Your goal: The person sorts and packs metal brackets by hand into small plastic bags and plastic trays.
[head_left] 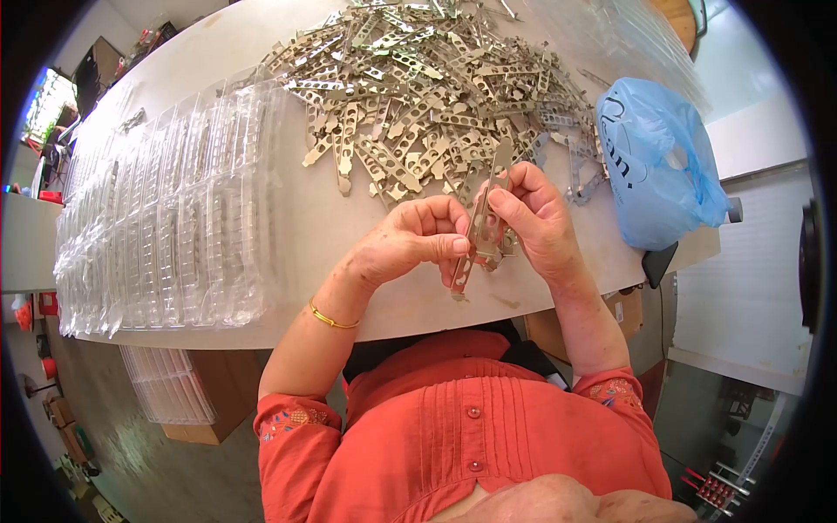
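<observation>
Just above the desk's [305, 231] near edge, the left hand [408, 242] and right hand [539, 222] pinch one slim metal bracket [479, 228] between closed fingers, with the heap of brackets [427, 96] beyond, clear plastic trays [174, 209] leftward and a blue bag [658, 161] rightward.

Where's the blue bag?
In the head view, the blue bag lies at the table's right edge, right of the pile of metal strips, just beyond the right hand, which grips a metal strip with the left hand.
</observation>
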The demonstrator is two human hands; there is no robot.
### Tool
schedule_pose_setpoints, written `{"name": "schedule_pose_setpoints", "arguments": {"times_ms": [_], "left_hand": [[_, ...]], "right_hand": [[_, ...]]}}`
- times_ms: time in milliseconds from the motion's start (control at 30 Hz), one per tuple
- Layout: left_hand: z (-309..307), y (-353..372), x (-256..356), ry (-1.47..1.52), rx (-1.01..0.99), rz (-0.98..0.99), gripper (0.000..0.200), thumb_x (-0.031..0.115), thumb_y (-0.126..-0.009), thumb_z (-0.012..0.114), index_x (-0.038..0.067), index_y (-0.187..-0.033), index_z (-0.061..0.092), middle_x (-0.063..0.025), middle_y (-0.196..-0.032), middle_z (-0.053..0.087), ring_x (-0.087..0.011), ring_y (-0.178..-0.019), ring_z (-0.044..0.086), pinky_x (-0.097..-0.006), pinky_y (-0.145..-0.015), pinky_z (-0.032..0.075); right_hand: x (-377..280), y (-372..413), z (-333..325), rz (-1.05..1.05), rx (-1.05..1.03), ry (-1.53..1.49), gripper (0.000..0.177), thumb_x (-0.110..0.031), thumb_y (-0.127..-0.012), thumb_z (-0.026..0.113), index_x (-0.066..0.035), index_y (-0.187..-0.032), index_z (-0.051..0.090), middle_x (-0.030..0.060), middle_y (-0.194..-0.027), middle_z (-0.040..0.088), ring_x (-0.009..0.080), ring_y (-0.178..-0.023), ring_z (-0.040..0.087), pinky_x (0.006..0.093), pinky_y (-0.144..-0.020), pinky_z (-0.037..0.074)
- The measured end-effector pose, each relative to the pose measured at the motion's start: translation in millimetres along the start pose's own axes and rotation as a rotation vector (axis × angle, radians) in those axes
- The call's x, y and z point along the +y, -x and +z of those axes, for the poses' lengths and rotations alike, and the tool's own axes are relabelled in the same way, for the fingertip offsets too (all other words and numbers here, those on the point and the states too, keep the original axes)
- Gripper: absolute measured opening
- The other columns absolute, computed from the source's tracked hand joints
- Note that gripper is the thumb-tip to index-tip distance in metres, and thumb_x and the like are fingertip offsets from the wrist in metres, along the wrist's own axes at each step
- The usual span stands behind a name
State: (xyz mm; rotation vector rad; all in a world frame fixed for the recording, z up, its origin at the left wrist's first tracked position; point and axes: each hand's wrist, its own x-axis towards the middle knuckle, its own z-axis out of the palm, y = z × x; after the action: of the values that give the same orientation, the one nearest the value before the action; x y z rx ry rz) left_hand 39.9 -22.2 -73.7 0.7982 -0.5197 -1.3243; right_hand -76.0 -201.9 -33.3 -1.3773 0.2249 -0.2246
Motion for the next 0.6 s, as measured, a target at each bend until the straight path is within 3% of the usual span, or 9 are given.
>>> {"name": "schedule_pose_setpoints", "arguments": {"times_ms": [200,367,600], "left_hand": [[-1.1,-2.5,2.1,-0.004,0.05,0.074,0.022,0.008,-0.091,0.073,0.006,-0.1,0.053,-0.0034,-0.083,0.065,-0.011,-0.062,0.063,-0.0257,-0.054,0.054],[5.8,-4.0,1.3,-0.083,0.185,0.116,0.02,0.006,-0.093,0.071,0.005,-0.1,0.052,-0.0032,-0.084,0.063,-0.0099,-0.062,0.062,-0.0246,-0.053,0.055],[3.2,-5.8,-4.7,-0.197,0.214,0.187,0.016,0.002,-0.094,0.067,0.004,-0.103,0.053,-0.0035,-0.087,0.063,-0.0106,-0.064,0.063,-0.0256,-0.056,0.056]], "right_hand": [[-4.9,3.4,-0.1,0.068,0.144,-0.023,0.012,-0.014,-0.099,0.063,-0.005,-0.104,0.057,0.003,-0.088,0.064,0.0078,-0.069,0.06,0.0246,-0.061,0.052],[-11.4,14.2,-2.7,0.194,-0.029,0.008,0.011,-0.013,-0.099,0.064,-0.005,-0.1,0.056,0.003,-0.085,0.063,0.0078,-0.062,0.06,0.0239,-0.053,0.052],[5.6,16.4,1.4,0.256,-0.064,0.092,0.018,-0.017,-0.098,0.066,-0.005,-0.095,0.053,0.0022,-0.08,0.062,0.0067,-0.06,0.061,0.0233,-0.052,0.054]]}}
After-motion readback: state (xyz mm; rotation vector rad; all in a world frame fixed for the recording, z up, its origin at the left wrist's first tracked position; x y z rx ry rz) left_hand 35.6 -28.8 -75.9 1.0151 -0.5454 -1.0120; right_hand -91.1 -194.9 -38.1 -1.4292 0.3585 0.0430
